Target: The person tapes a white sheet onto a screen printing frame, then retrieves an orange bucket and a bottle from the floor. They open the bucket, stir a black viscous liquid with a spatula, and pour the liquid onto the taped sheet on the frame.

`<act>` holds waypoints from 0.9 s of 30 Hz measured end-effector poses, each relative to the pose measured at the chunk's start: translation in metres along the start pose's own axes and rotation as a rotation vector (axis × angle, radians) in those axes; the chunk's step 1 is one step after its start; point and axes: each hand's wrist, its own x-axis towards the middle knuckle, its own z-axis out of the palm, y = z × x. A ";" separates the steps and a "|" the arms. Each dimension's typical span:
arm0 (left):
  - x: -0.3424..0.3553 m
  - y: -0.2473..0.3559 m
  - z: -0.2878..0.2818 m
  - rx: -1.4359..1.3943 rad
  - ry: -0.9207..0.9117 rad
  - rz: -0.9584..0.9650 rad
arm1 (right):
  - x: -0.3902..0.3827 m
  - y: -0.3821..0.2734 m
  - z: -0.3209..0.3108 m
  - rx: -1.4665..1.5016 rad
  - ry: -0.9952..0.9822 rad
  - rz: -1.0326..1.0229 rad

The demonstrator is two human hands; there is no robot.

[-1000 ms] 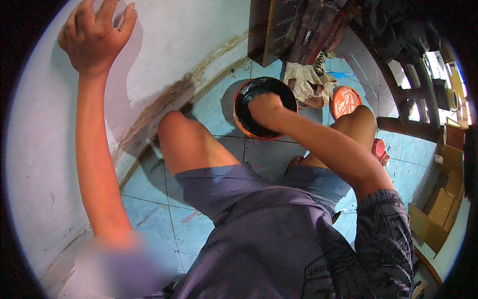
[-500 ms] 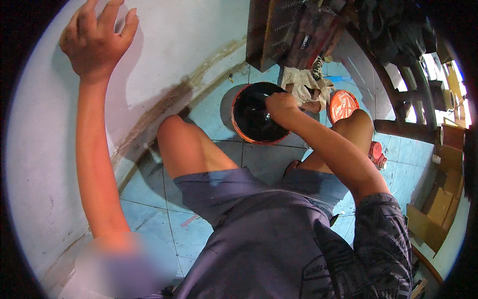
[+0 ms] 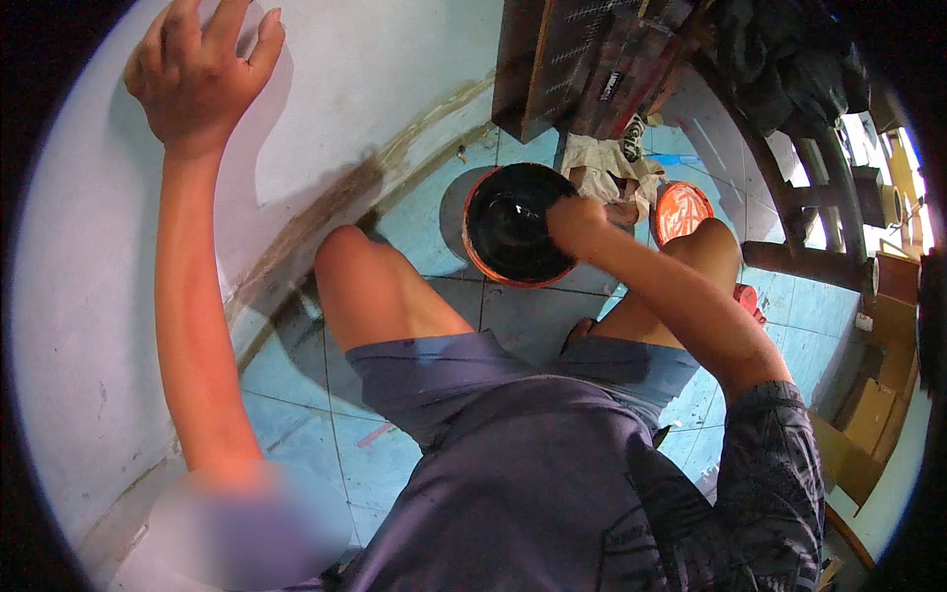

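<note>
My left hand (image 3: 197, 94) is raised at the far left, palm against the pale wall (image 3: 375, 79), with its fingers apart. Between my knees, on the blue tiled floor (image 3: 385, 395), a round bucket with an orange rim (image 3: 493, 275) holds glossy dark liquid (image 3: 518, 219). Over the bucket's right side, my right hand (image 3: 580, 229) is closed, knuckles up. Whatever it grips is hidden beneath the fingers and against the dark liquid.
Beyond the bucket lie a crumpled beige cloth or paper (image 3: 595, 170) and an orange lid smeared with white (image 3: 683, 210). A dark cabinet (image 3: 523, 74) stands at the back. To the right are a red object (image 3: 747, 298), a dark wooden frame (image 3: 804, 259) and cardboard boxes (image 3: 873, 414).
My right hand has shifted a little right and nearer over the bucket, still closed. My left hand stays on the wall; the view has moved slightly.
</note>
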 end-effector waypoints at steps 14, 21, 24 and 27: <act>-0.002 0.001 0.004 0.019 -0.026 0.019 | -0.001 -0.031 0.022 -0.026 0.002 -0.082; -0.055 -0.064 0.068 -0.487 -0.131 0.073 | 0.026 -0.001 -0.015 0.091 0.032 0.040; -0.022 -0.020 0.029 -0.227 -0.104 0.048 | -0.005 -0.024 0.009 -0.042 -0.069 0.003; 0.002 -0.008 0.001 0.090 -0.021 0.061 | 0.018 -0.029 0.008 0.095 0.016 -0.036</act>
